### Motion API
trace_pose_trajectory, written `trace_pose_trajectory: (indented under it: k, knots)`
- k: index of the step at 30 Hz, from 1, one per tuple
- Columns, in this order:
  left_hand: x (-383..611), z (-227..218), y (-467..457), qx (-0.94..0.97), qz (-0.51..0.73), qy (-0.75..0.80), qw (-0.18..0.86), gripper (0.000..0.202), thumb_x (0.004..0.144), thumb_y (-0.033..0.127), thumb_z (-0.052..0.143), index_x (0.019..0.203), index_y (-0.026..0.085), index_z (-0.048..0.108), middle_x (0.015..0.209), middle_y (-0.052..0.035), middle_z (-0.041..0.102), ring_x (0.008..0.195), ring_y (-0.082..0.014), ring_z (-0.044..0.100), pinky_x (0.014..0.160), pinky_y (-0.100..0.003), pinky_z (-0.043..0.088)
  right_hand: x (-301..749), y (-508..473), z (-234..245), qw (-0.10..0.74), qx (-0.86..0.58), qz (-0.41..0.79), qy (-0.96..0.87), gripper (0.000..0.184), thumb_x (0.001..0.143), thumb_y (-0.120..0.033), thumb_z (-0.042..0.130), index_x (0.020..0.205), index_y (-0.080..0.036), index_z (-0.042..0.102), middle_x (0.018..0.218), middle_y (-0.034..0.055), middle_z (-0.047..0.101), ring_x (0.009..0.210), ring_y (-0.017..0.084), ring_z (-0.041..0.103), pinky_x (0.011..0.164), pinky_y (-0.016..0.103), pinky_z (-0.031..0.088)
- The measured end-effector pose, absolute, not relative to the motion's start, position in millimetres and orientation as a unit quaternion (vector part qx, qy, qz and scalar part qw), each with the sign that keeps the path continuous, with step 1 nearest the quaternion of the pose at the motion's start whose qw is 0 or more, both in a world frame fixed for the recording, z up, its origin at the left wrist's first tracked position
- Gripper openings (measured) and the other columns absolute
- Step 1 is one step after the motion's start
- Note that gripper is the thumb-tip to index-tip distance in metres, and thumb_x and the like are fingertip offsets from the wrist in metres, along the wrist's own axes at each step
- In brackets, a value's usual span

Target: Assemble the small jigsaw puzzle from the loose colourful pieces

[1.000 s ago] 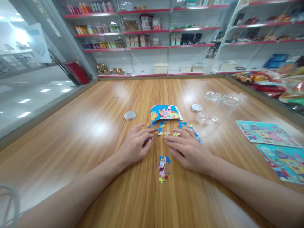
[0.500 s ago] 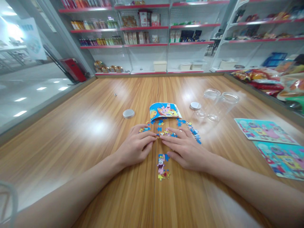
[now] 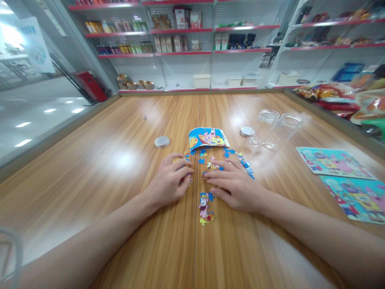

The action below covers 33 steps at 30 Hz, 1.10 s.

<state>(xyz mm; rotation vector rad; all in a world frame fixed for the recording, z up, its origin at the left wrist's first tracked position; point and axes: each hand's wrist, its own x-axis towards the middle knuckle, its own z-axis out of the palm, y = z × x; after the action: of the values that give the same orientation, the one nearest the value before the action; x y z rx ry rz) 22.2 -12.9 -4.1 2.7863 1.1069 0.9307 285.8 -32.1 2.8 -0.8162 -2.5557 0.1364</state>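
Observation:
My left hand (image 3: 172,178) hovers with bent, parted fingers over loose puzzle pieces, some of them hidden beneath it. Opposite it, my right hand (image 3: 236,185) stretches its fingers over more loose pieces. Its fingertips are at a small dark puzzle piece (image 3: 203,176); whether they press on it I cannot tell. Nearer to me lies a joined strip of puzzle (image 3: 204,206) with a pink cartoon figure, just below the right thumb. Blue puzzle pieces (image 3: 201,161) lie between the hands, and others (image 3: 247,166) right of my right hand. A curved picture card (image 3: 208,137) stands behind them.
Two clear plastic jars (image 3: 279,132) are at the right rear, with a silver lid (image 3: 247,131) beside them. Another silver lid (image 3: 162,141) lies left of the card. Two cartoon sheets (image 3: 335,162) lie at the right. Stocked shelves (image 3: 183,53) line the wall behind the table.
My hands have drawn apart: the left fingertips moved left, away from the small piece at the right fingertips. Pieces under the left hand show more. The view has tilted slightly down.

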Motion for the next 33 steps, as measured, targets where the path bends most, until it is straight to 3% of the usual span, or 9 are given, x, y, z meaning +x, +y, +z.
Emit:
trace_pose_trajectory:
  k: [4, 9, 12, 17, 21, 25, 30, 33]
  knots:
    - [24.1, 6.1, -21.6, 0.916, 0.310, 0.251, 0.035, 0.023, 0.087, 0.015, 0.064, 0.109, 0.023, 0.068, 0.114, -0.0055, 0.069, 0.115, -0.0252, 0.055, 0.104, -0.049, 0.048, 287.6, -29.9, 1.0, 0.273, -0.307, 0.048, -0.911, 0.018, 0.094, -0.023, 0.059, 0.106, -0.023, 0.072, 0.116, 0.0048, 0.073, 0.123, 0.031, 0.052, 0.102, 0.052, 0.037]
    - [30.8, 16.9, -33.3, 0.970, 0.198, 0.096, 0.102, 0.014, 0.089, 0.025, 0.067, 0.103, 0.024, 0.070, 0.114, -0.0053, 0.071, 0.114, -0.0254, 0.057, 0.105, -0.046, 0.047, 286.7, -30.0, 0.4, 0.265, -0.301, 0.059, -0.914, 0.014, 0.094, -0.024, 0.061, 0.101, -0.023, 0.072, 0.113, 0.0040, 0.073, 0.122, 0.030, 0.051, 0.102, 0.051, 0.038]
    - [31.9, 14.4, -31.8, 0.968, 0.193, 0.111, 0.113, 0.011, 0.089, 0.024, 0.067, 0.099, 0.023, 0.071, 0.110, -0.0061, 0.071, 0.111, -0.0255, 0.058, 0.102, -0.045, 0.049, 286.3, -29.9, 0.2, 0.269, -0.299, 0.074, -0.913, 0.011, 0.093, -0.021, 0.061, 0.097, -0.024, 0.071, 0.105, 0.0035, 0.074, 0.120, 0.028, 0.053, 0.101, 0.049, 0.039]
    - [31.5, 9.9, -27.4, 0.956, 0.226, 0.159, 0.103, 0.001, 0.088, 0.021, 0.068, 0.088, 0.021, 0.069, 0.101, -0.0059, 0.070, 0.106, -0.0231, 0.058, 0.098, -0.043, 0.050, 285.3, -30.5, 1.4, 0.270, -0.319, 0.098, -0.903, 0.022, 0.091, -0.021, 0.064, 0.112, -0.022, 0.064, 0.109, 0.0070, 0.070, 0.117, 0.028, 0.053, 0.100, 0.048, 0.040]
    - [32.7, 10.7, -27.1, 0.952, 0.226, 0.180, 0.097, 0.004, 0.088, 0.021, 0.067, 0.085, 0.019, 0.067, 0.100, -0.0063, 0.068, 0.105, -0.0236, 0.056, 0.096, -0.041, 0.050, 285.3, -30.2, 1.0, 0.262, -0.336, 0.098, -0.899, 0.024, 0.091, -0.024, 0.065, 0.114, -0.021, 0.063, 0.109, 0.0075, 0.070, 0.115, 0.029, 0.053, 0.098, 0.048, 0.041]
    - [32.6, 10.2, -27.8, 0.953, 0.226, 0.184, 0.086, 0.004, 0.090, 0.022, 0.066, 0.091, 0.021, 0.069, 0.101, -0.0067, 0.068, 0.106, -0.0234, 0.057, 0.095, -0.041, 0.051, 285.8, -29.1, -0.5, 0.260, -0.336, 0.097, -0.900, 0.020, 0.093, -0.022, 0.062, 0.113, -0.021, 0.063, 0.106, 0.0081, 0.070, 0.111, 0.028, 0.054, 0.095, 0.046, 0.041]
    - [32.9, 10.6, -32.2, 0.960, 0.223, 0.157, 0.065, 0.020, 0.090, 0.021, 0.063, 0.110, 0.023, 0.067, 0.109, -0.0076, 0.067, 0.100, -0.0202, 0.062, 0.088, -0.036, 0.052, 285.6, -29.1, -0.1, 0.260, -0.346, 0.103, -0.896, 0.022, 0.091, -0.014, 0.060, 0.112, -0.021, 0.063, 0.106, 0.0082, 0.070, 0.108, 0.027, 0.055, 0.094, 0.046, 0.040]
    - [34.8, 11.8, -34.0, 0.971, 0.192, 0.124, 0.071, 0.020, 0.091, 0.022, 0.062, 0.109, 0.022, 0.067, 0.107, -0.0076, 0.068, 0.102, -0.0212, 0.064, 0.089, -0.037, 0.053, 285.9, -29.6, 1.1, 0.254, -0.346, 0.109, -0.896, 0.026, 0.090, -0.008, 0.056, 0.112, -0.020, 0.063, 0.106, 0.0076, 0.069, 0.108, 0.026, 0.053, 0.093, 0.044, 0.039]
